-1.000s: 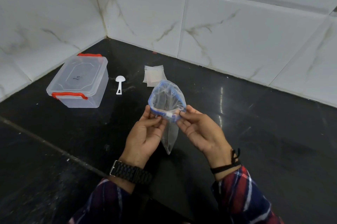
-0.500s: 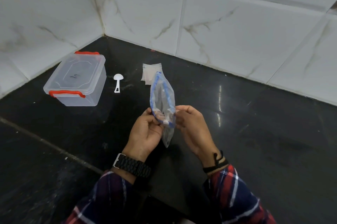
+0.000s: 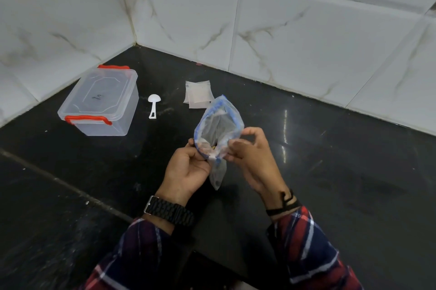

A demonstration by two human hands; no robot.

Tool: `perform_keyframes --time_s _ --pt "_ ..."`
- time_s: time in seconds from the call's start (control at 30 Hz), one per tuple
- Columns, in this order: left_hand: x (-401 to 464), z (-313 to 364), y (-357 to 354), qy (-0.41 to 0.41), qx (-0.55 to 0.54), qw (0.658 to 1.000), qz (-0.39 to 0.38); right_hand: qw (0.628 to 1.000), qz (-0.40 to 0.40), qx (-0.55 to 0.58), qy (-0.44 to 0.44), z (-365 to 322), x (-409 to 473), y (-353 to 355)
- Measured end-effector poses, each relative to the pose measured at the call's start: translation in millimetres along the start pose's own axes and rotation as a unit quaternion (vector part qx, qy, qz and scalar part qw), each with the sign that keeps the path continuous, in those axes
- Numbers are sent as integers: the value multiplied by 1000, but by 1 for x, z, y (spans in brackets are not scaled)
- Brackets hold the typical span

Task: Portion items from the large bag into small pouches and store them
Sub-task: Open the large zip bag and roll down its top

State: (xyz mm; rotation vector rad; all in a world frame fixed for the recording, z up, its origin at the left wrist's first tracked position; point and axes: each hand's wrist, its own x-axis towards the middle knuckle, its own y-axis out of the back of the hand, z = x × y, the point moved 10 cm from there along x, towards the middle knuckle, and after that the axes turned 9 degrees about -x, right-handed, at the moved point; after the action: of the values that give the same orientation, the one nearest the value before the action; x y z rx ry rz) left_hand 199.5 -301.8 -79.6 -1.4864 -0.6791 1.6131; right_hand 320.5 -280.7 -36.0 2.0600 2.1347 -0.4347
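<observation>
A clear zip bag (image 3: 218,129) with a blue seal strip hangs above the black counter, its mouth spread wide. My left hand (image 3: 188,169) pinches the near left rim of the mouth. My right hand (image 3: 250,155) pinches the right rim, thumb and forefinger raised. The bag's lower part droops between my palms; its contents are hard to make out. A small stack of clear pouches (image 3: 197,94) lies flat on the counter just beyond the bag. A white plastic scoop (image 3: 153,105) lies to their left.
A clear lidded box (image 3: 101,101) with red latches stands at the left near the wall corner. The black counter (image 3: 330,171) runs to white marble-look wall tiles (image 3: 283,18) at the back and left. A seam crosses the counter at the lower left.
The bag's mouth, narrowed to a slit half a second ago, has been pulled wide again. Both hands keep their hold on the rim and sit a little farther apart.
</observation>
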Motion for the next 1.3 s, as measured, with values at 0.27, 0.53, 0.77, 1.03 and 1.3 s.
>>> perform_keyframes --time_s 0.27,0.53,0.77,1.03,1.3 --pt "-3 -1 0 -25 61 998 -10 977 -29 178 -115 32 0 -13" --pt "-11 12 -14 -154 247 956 -42 996 13 -85 3 9 3 -9" --pt "-12 21 -7 -178 309 934 12 999 0 -26 -46 16 10 -8" --pt "3 17 13 -29 152 987 38 976 -22 149 -155 33 13 -2" --pt "-5 32 -14 -165 414 895 -14 984 -19 -175 0 4 14 -3"
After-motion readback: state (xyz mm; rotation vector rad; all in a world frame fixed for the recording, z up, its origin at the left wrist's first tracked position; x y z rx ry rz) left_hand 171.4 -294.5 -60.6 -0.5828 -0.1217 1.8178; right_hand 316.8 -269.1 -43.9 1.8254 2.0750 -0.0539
